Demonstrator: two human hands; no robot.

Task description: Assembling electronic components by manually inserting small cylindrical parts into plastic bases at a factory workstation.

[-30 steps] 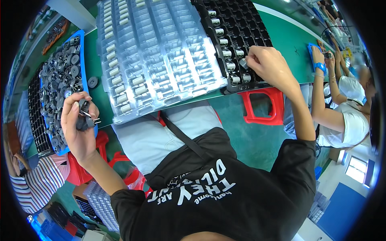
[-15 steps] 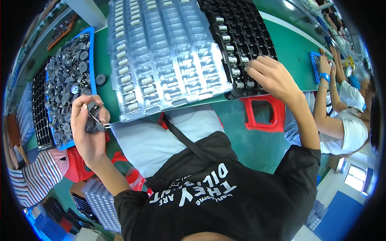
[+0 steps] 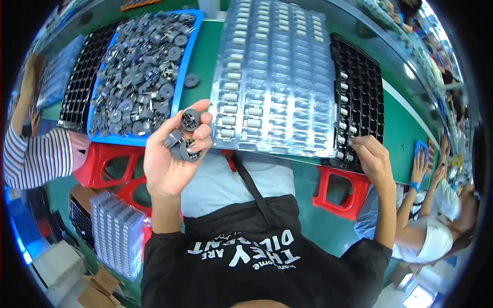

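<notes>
Several dark grey round parts with metal prongs (image 3: 190, 119) rest in my left hand (image 3: 165, 164), its fingers curled around them. This hand is raised in front of the blue bin (image 3: 181, 77), which is heaped with similar grey parts (image 3: 134, 77). My right hand (image 3: 375, 158) reaches over the near end of a black pocketed tray (image 3: 367, 95). Its thumb and fingers are pinched together beside a column of silver cylinders (image 3: 341, 128) in that tray. Whatever lies between those fingertips is hidden. Between my hands sits a clear plastic tray (image 3: 292, 102) with pale cylinders in some pockets.
One loose grey part (image 3: 191, 80) lies on the green table (image 3: 203, 61) between bin and clear tray. Another black tray (image 3: 84, 77) stands left of the bin. Red stools (image 3: 339, 192) are under the table edge. Co-workers sit at left and right; one wears a blue wristband (image 3: 415, 186).
The view has swung leftward, so the bin and trays appear farther right. My left hand has turned, showing more of the grey parts. My right hand stays at the black tray's near end.
</notes>
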